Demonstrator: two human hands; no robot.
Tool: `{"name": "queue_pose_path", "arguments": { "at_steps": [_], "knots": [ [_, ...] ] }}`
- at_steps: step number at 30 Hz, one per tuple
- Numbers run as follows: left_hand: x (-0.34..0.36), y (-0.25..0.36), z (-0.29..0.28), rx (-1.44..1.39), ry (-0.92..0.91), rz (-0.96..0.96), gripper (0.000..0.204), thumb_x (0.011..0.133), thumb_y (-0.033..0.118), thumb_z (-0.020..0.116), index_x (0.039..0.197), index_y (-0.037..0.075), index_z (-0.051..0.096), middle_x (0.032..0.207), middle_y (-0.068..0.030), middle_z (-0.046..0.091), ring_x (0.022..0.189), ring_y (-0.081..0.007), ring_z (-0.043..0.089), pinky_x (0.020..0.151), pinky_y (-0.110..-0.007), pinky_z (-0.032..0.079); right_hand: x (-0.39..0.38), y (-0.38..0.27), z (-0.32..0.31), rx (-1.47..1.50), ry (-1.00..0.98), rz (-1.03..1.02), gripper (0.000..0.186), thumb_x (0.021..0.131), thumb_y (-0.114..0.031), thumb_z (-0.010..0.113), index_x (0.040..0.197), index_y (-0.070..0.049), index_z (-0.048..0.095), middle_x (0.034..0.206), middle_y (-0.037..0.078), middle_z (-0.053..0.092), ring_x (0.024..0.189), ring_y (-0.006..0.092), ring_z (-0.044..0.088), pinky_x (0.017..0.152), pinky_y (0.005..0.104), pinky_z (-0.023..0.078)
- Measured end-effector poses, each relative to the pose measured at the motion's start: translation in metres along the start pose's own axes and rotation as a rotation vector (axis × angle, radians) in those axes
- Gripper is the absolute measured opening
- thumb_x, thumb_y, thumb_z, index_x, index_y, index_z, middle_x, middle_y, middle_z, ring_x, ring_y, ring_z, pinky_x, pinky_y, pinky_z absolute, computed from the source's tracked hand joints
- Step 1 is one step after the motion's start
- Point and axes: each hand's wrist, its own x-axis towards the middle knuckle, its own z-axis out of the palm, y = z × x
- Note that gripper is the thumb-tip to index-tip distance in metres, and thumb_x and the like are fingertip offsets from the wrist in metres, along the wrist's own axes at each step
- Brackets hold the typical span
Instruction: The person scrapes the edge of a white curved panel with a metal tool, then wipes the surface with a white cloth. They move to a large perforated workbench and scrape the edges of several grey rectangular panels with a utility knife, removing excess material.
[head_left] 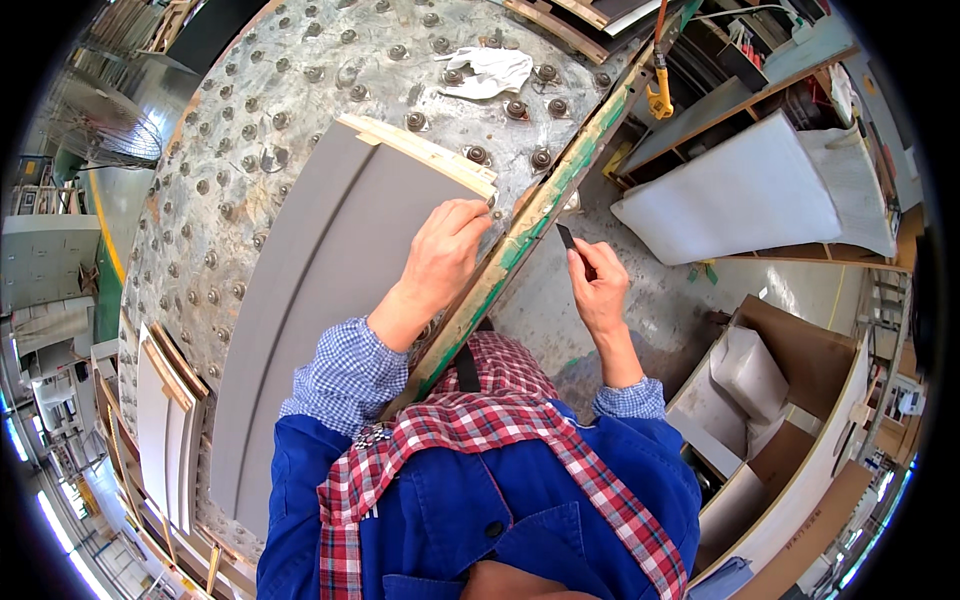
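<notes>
A long grey panel (300, 260) with a lengthwise groove and a pale wooden end edge (420, 155) lies on the metal-topped table (330, 90). My left hand (440, 255) is closed over the panel's right edge near its corner, fingertips curled together. Whatever is under those fingertips is hidden. Off to the right, past the table's green-marked edge rail (540, 215), my right hand (600, 285) pinches a thin, flat black strip (566, 236) between thumb and fingers. The strip points up and left, apart from the panel.
Ball rollers stud the tabletop, and a white glove (487, 72) lies on it. Beyond the rail hangs a yellow hook-like tool (659, 95). Narrow boards (165, 430) stand at left. An open cardboard box (790, 370) stands right, below a white foam-covered sheet (730, 190).
</notes>
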Motion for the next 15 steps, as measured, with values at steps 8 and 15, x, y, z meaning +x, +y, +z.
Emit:
{"name": "queue_pose_path", "arguments": {
  "at_steps": [8, 15],
  "knots": [
    [0.0048, 0.0026, -0.0016, 0.022, 0.028, 0.006, 0.017, 0.069, -0.01, 0.063, 0.084, -0.002, 0.061, 0.093, -0.0088, 0.062, 0.087, -0.0259, 0.06, 0.074, -0.033, 0.05, 0.0008, -0.0039, 0.0044, 0.02, -0.022, -0.013, 0.016, 0.081, -0.002, 0.065, 0.096, 0.002, 0.066, 0.067, 0.003, 0.049, 0.054, 0.0084, 0.043, 0.047, 0.0236, 0.035],
    [-0.0004, 0.0004, -0.001, -0.004, 0.023, -0.003, 0.018, 0.069, -0.01, 0.063, 0.084, -0.002, 0.061, 0.095, -0.0095, 0.062, 0.089, -0.0257, 0.06, 0.074, -0.033, 0.05, 0.0005, -0.0039, 0.0074, 0.028, -0.019, -0.012, 0.015, 0.082, -0.003, 0.064, 0.096, -0.001, 0.067, 0.068, 0.004, 0.051, 0.052, 0.0089, 0.045, 0.047, 0.0244, 0.036]
  ]
}}
